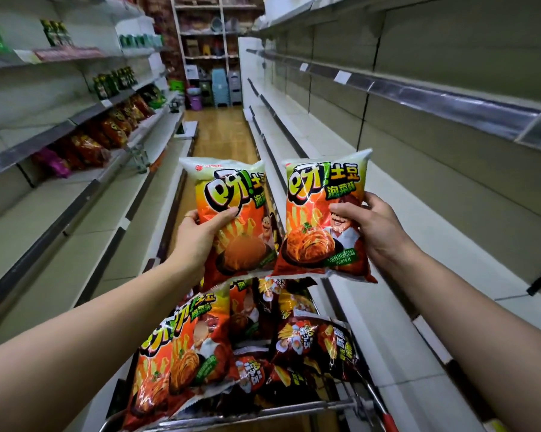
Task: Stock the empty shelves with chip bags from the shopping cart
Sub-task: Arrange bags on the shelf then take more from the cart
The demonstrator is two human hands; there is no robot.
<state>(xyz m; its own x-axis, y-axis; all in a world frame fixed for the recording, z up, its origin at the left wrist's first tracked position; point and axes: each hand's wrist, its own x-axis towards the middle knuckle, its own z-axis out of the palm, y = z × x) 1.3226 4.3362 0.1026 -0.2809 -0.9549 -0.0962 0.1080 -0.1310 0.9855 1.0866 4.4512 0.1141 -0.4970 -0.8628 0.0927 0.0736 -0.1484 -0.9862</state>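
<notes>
I hold two orange and green chip bags upright above the cart. My left hand [200, 235] grips the left chip bag [231, 194] by its left edge, thumb across the front. The right chip bag [319, 194] is pinched at its right edge by my right hand [372, 226]. The two bags overlap slightly at their inner edges. Below them the shopping cart [263, 414] is heaped with more orange bags [188, 347] and dark red bags [312, 344]. Bare white shelves [403, 194] run along the right side of the aisle.
On the left, shelves [60, 194] carry red, purple and green snack bags [107, 132] on an upper tier. The lower left tiers hold nothing. A wooden-floored aisle [219, 135] leads ahead to a rack with plastic stools and bins [213, 85].
</notes>
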